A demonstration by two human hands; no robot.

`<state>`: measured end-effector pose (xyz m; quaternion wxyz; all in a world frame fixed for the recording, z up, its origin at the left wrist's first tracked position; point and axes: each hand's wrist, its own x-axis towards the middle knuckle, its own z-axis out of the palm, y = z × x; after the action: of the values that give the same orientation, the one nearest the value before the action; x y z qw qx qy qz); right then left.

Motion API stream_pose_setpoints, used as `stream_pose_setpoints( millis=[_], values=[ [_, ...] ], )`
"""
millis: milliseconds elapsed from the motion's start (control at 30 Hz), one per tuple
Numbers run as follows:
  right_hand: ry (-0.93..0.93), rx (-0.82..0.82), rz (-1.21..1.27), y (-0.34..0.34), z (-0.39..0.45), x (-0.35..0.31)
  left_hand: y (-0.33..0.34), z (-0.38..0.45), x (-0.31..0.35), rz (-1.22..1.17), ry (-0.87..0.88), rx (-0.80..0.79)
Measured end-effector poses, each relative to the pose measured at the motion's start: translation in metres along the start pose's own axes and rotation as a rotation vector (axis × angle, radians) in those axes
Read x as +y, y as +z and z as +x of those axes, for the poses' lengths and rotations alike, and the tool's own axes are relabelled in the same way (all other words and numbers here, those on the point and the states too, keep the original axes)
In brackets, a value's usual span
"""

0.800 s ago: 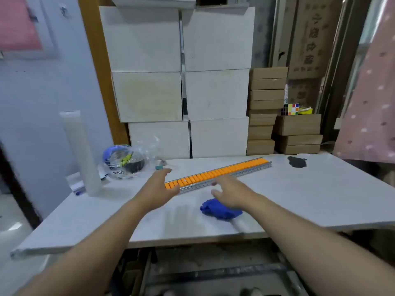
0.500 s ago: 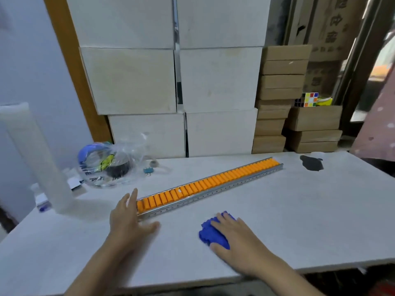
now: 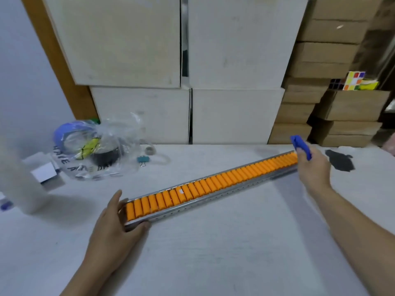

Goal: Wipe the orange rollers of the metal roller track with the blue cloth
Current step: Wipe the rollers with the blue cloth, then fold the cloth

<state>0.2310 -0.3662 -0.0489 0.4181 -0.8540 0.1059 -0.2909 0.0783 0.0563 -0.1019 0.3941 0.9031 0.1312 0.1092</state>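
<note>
A long metal roller track [image 3: 213, 196] with a row of orange rollers [image 3: 213, 185] lies diagonally on the white table [image 3: 224, 253], its near end at the left and its far end at the right. My left hand [image 3: 115, 223] grips the near left end of the track, thumb against the front rail. My right hand [image 3: 313, 165] is at the far right end, closed on the blue cloth [image 3: 301, 146], which sticks up above my fingers. The cloth sits just over the last rollers.
A clear plastic bag [image 3: 94, 148] with tape rolls lies at the back left, beside a blurred white cylinder [image 3: 19, 184] and a small binder clip [image 3: 143, 160]. A black patch [image 3: 339, 160] marks the table at the right. White and brown boxes [image 3: 235, 60] are stacked behind.
My right hand has picked the blue cloth up from the table in front of the track and carried it to the track's far right end. My left hand has closed around the near end.
</note>
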Motion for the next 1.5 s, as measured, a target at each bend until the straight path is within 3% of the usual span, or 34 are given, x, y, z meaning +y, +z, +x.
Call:
stream_pose_setpoints(
  millis=[100,267,533,667,733,867,933,1033,1167,1500],
  values=[
    [0.08,0.035,-0.148,0.015,0.031,0.023,-0.002,-0.002,-0.001,-0.008,-0.031,0.002],
    [0.091,-0.12,-0.404,0.036,0.036,0.042,-0.004,-0.004,0.001,-0.037,-0.055,0.004],
    [0.023,-0.155,-0.453,0.043,0.014,0.03,-0.006,-0.006,0.007,-0.065,-0.061,0.005],
    [0.093,-0.143,-0.377,0.035,0.012,0.026,-0.007,-0.007,0.008,-0.068,-0.057,-0.001],
    [0.166,-0.041,-0.252,0.024,0.02,0.018,-0.007,-0.007,0.007,-0.06,-0.055,0.0],
    [0.483,0.432,0.19,-0.009,0.051,0.017,-0.007,-0.008,0.006,-0.052,-0.052,-0.013],
    [0.392,0.526,0.161,-0.019,0.053,0.019,-0.007,-0.008,0.006,-0.051,-0.046,-0.011],
    [0.17,0.299,-0.014,-0.01,0.037,0.017,-0.006,-0.007,0.006,-0.049,-0.039,-0.006],
    [0.075,-0.102,-0.273,0.024,0.016,0.025,-0.005,-0.006,0.004,-0.05,-0.025,-0.006],
    [-0.055,-0.18,-0.432,0.054,-0.018,0.004,-0.005,-0.004,0.001,-0.057,-0.014,0.0]
  ],
)
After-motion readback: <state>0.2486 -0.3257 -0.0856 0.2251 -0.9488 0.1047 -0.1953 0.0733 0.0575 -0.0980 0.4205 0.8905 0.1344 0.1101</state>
